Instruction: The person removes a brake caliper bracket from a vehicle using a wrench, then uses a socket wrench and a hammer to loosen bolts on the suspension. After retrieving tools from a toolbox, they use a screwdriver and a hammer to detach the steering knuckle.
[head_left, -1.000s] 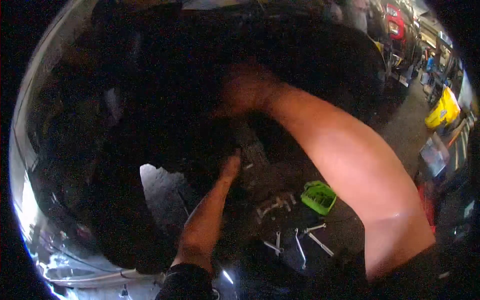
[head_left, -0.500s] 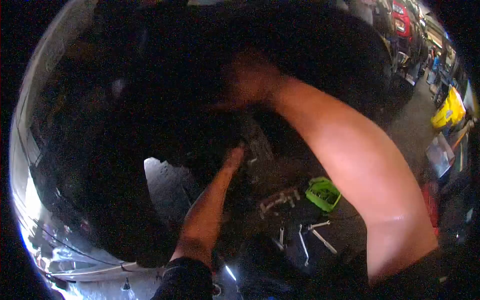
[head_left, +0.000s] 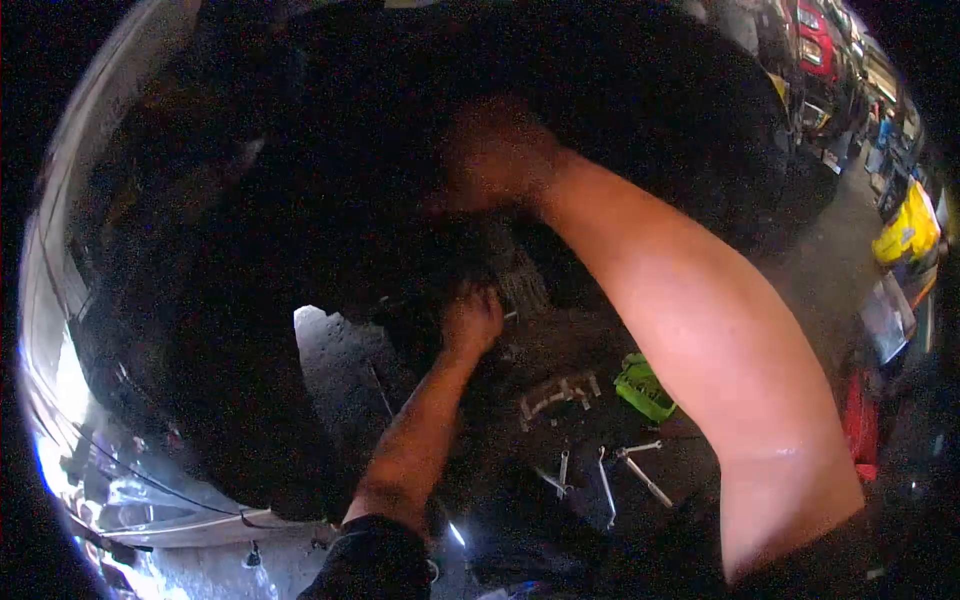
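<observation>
My left hand (head_left: 474,318) is low in the dark area at the middle, its fingers curled. A small pale metal end (head_left: 512,315) shows just beside it; whether it belongs to something in the hand is hard to see. Higher up, my right hand (head_left: 503,155) reaches into deep shadow with the arm bent across the view. Its fingers fade into the dark, and what they touch is hidden. Below the hands, a rusty metal bracket (head_left: 560,395) lies on the floor beside a green plastic basket (head_left: 645,388).
Several wrenches, one a long silver wrench (head_left: 607,488), lie on the floor near the bracket. A red object (head_left: 862,425) stands beyond my right elbow. Farther right are a yellow item (head_left: 908,228) and a red vehicle (head_left: 814,40). Dark bulky forms fill the upper middle.
My left hand has drawn back slightly toward me, and more of its curled fingers shows. My right hand stays in nearly the same place in the shadow. The view has shifted a little.
</observation>
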